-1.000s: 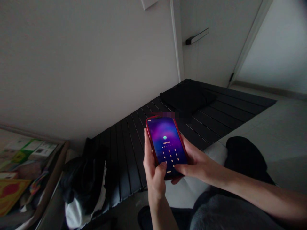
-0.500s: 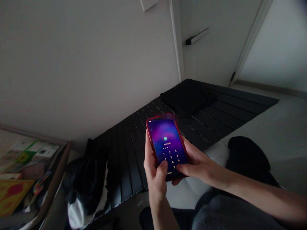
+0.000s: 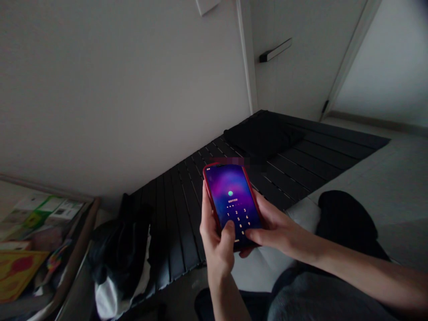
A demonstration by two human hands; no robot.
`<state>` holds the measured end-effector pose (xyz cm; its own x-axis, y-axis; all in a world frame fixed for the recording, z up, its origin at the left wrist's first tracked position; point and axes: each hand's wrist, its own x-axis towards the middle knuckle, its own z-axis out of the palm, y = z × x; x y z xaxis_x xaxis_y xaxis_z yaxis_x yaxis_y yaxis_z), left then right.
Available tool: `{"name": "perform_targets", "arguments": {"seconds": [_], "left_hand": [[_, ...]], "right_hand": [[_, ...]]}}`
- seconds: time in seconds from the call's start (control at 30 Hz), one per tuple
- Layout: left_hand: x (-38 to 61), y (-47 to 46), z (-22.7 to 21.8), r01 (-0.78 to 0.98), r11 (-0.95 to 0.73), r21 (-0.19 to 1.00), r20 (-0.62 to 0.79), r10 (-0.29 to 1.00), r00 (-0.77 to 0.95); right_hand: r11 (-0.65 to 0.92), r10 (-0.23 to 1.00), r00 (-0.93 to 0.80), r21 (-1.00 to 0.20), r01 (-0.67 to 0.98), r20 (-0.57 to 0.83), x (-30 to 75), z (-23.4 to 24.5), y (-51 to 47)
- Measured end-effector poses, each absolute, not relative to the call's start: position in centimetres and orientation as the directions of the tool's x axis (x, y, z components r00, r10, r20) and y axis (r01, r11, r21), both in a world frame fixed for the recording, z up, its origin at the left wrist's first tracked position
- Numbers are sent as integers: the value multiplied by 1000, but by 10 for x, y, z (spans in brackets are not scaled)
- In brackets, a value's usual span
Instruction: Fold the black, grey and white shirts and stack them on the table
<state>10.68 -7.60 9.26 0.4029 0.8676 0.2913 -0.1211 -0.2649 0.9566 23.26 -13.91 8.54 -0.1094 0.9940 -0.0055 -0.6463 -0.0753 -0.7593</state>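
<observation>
Phone: smartphone (image 3: 232, 200) in a red case, low and centre of the frame, tipped up toward the head cam. Lock screen's lit purple, with a green dot above a number keypad.

Left grip: left hand (image 3: 217, 252) clamped on the phone from below, palm under the back, fingers up the left edge, thumb bent over the keypad's lower left.

Right grip: right hand (image 3: 277, 229) comes in from the right, fingers together and closed on the lower right edge, with the index fingertip (image 3: 249, 236) on the bottom of the screen.

Why it's held like this: looks like a two-handed hold, the left hand taking the weight so the thumb and right index can both reach the keys.

Writing: digits 1 to 9 are readable. The small line above them is too tiny to read, and I can't see any brand.

Around it: behind the phone there's a black slatted panel (image 3: 174, 232) with a black cushion (image 3: 262, 136) on it. Upper right is a white door with a dark handle (image 3: 276, 50). Lower left, a wooden-edged tray (image 3: 75, 249) holds colourful booklets (image 3: 20, 267), next to a black bag (image 3: 115, 254).
</observation>
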Motion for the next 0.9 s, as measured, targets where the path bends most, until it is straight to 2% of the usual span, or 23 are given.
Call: {"name": "perform_targets", "arguments": {"seconds": [0.17, 0.43, 0.63, 0.9], "left_hand": [[106, -74, 92, -181, -253, 950, 308, 850, 427], [109, -75, 92, -168, -283, 944, 329, 845, 421], [108, -75, 89, -135, -290, 947, 320, 858, 402], [111, -73, 89, -139, -295, 945, 326, 866, 380]], "right_hand": [[-73, 994, -106, -767, -638, -7, 232, 83, -138], [-73, 996, -81, -779, -623, -28, 234, 88, -137], [-37, 994, -100, -768, -639, 34, 236, 85, -138], [-103, 993, -112, -713, -694, -35, 235, 83, -139]]}}
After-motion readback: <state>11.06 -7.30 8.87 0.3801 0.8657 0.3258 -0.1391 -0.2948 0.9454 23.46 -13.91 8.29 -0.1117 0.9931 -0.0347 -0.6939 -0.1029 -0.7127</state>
